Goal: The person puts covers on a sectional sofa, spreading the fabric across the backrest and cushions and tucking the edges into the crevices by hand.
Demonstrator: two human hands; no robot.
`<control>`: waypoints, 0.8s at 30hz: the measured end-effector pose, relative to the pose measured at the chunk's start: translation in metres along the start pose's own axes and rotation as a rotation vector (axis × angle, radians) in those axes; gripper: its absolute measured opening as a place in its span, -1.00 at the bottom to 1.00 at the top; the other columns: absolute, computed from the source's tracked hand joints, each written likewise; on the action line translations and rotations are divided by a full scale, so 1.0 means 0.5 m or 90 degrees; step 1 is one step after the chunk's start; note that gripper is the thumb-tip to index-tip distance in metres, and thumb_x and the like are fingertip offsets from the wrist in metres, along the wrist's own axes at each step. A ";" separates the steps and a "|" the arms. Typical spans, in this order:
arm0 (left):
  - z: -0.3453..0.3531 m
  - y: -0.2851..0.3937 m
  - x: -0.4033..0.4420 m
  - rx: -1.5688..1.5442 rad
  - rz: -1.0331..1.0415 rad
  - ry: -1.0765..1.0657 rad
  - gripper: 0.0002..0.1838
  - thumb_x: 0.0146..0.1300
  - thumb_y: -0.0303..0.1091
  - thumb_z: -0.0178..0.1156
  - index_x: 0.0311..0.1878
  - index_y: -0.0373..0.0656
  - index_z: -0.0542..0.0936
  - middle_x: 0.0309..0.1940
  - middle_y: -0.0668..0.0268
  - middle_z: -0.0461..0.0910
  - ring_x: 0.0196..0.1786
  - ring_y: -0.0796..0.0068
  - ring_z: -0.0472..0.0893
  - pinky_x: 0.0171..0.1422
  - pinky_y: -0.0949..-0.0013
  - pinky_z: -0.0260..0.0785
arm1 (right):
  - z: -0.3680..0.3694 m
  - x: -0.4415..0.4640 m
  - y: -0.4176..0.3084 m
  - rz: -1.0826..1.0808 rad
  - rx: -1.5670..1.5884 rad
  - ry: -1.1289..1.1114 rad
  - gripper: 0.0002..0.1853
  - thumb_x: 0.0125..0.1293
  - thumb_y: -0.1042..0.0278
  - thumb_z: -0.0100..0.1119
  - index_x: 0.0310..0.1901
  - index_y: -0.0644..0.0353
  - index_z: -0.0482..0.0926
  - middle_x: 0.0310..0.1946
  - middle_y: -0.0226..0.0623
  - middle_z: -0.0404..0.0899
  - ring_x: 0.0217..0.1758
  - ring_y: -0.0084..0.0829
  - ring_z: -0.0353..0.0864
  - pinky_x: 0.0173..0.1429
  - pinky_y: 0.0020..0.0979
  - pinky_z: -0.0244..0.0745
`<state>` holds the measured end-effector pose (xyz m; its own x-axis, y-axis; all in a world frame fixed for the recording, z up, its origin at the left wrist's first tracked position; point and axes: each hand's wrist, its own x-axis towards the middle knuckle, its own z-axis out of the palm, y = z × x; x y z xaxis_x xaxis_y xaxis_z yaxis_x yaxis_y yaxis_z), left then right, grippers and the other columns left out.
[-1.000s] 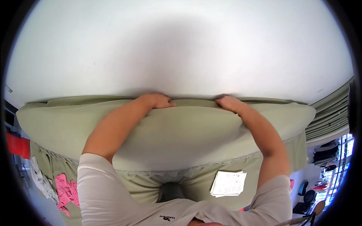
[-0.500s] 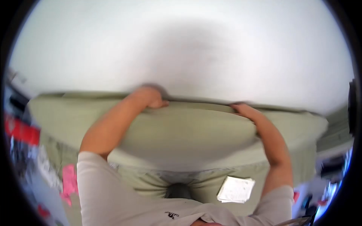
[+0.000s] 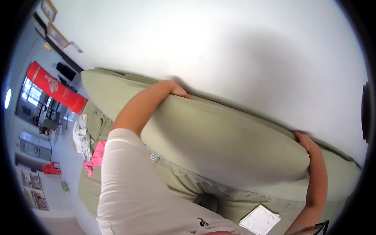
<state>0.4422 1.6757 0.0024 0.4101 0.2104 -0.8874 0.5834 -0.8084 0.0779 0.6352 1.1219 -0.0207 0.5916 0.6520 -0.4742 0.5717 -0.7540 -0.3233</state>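
A pale green sofa cover (image 3: pixel 219 133) lies over a long sofa backrest that stands close to a white wall. My left hand (image 3: pixel 177 88) is wrapped over the top edge of the backrest, left of its middle, thumb along the front. Its other fingers are partly hidden behind the edge. Farther right, my right hand (image 3: pixel 306 141) also hooks over the top edge. The fingers there go down into the gap by the wall and are mostly hidden. Grey lacy trim (image 3: pixel 203 180) runs along the cover's lower border.
On the green seat lies a stack of white paper (image 3: pixel 260 220). At the seat's left end are a white cloth (image 3: pixel 81 137), a pink cloth (image 3: pixel 95 158) and a tall red cylinder (image 3: pixel 56 87) with white lettering. A red stool (image 3: pixel 51 168) stands on the floor beyond.
My view has turned and tilted, bringing more of the room's left side into sight. Both hands stay at the backrest's top edge.
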 end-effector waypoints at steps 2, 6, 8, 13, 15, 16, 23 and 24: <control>-0.001 0.017 -0.056 -0.047 0.020 -0.009 -0.11 0.05 0.35 0.02 0.33 -0.10 0.23 0.38 0.21 0.09 0.40 0.23 0.11 0.41 0.20 -0.04 | -0.006 -0.005 -0.010 -0.006 0.011 0.014 -0.40 0.15 0.02 0.14 0.14 0.24 0.35 0.03 0.04 0.45 0.10 0.00 0.42 0.14 -0.22 0.34; -0.011 -0.019 -0.017 0.010 -0.037 0.094 -0.11 0.04 0.38 0.02 0.27 -0.14 0.33 0.35 0.20 0.16 0.38 0.26 0.16 0.40 0.24 -0.01 | 0.002 -0.008 -0.004 0.020 0.025 0.024 -0.41 0.13 0.06 0.17 0.13 0.24 0.36 0.03 0.04 0.46 0.11 -0.02 0.42 0.15 -0.23 0.34; -0.029 -0.058 -0.042 0.042 -0.076 0.104 -0.12 0.02 0.38 0.05 0.25 -0.15 0.35 0.33 0.19 0.19 0.36 0.26 0.19 0.39 0.25 0.01 | -0.006 -0.008 -0.014 0.014 0.024 0.030 -0.41 0.13 0.07 0.17 0.13 0.24 0.37 0.03 0.04 0.46 0.11 -0.02 0.42 0.15 -0.23 0.34; -0.037 -0.217 -0.010 -0.091 -0.200 0.154 -0.10 -0.10 0.35 0.22 0.24 -0.05 0.37 0.30 0.22 0.25 0.34 0.28 0.22 0.36 0.25 0.07 | 0.002 -0.006 -0.003 -0.030 0.037 0.054 -0.43 0.13 0.08 0.18 0.11 0.25 0.38 0.02 0.05 0.46 0.11 0.00 0.41 0.15 -0.23 0.33; -0.041 -0.233 0.030 -0.084 -0.209 0.205 -0.12 -0.13 0.33 0.26 0.22 -0.04 0.41 0.28 0.21 0.28 0.32 0.27 0.24 0.36 0.25 0.08 | -0.005 -0.001 -0.029 -0.027 0.037 0.046 -0.44 0.12 0.09 0.19 0.10 0.25 0.39 0.01 0.04 0.46 0.10 0.00 0.41 0.15 -0.21 0.33; -0.039 -0.191 -0.036 -0.150 -0.209 0.171 -0.12 -0.15 0.31 0.28 0.21 -0.03 0.41 0.28 0.21 0.27 0.32 0.27 0.24 0.36 0.24 0.07 | -0.014 -0.009 -0.020 -0.013 0.035 0.039 -0.45 0.12 0.09 0.19 0.09 0.25 0.40 0.01 0.03 0.47 0.09 0.00 0.41 0.15 -0.21 0.33; -0.096 -0.235 0.201 0.391 0.310 0.170 -0.35 0.28 0.18 -0.12 0.12 -0.24 0.45 0.08 -0.05 0.44 0.13 0.02 0.40 0.27 0.12 0.17 | 0.027 -0.011 0.096 -0.078 -0.097 0.097 -0.54 0.18 0.03 0.13 -0.01 0.21 0.50 -0.10 -0.05 0.54 -0.01 -0.07 0.49 0.04 -0.19 0.41; -0.071 -0.160 0.124 0.371 0.279 0.179 -0.41 0.34 0.11 -0.17 0.14 -0.23 0.43 0.12 -0.03 0.41 0.18 0.06 0.37 0.30 0.18 0.14 | 0.030 -0.011 0.103 -0.142 -0.119 0.172 -0.54 0.15 -0.01 0.16 -0.10 0.23 0.54 -0.15 -0.07 0.56 -0.06 -0.08 0.51 0.01 -0.20 0.42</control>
<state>0.4456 1.7729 -0.0429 0.7253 -0.1261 -0.6768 -0.1030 -0.9919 0.0744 0.6526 1.0782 -0.0470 0.5559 0.8140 -0.1684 0.7819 -0.5808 -0.2267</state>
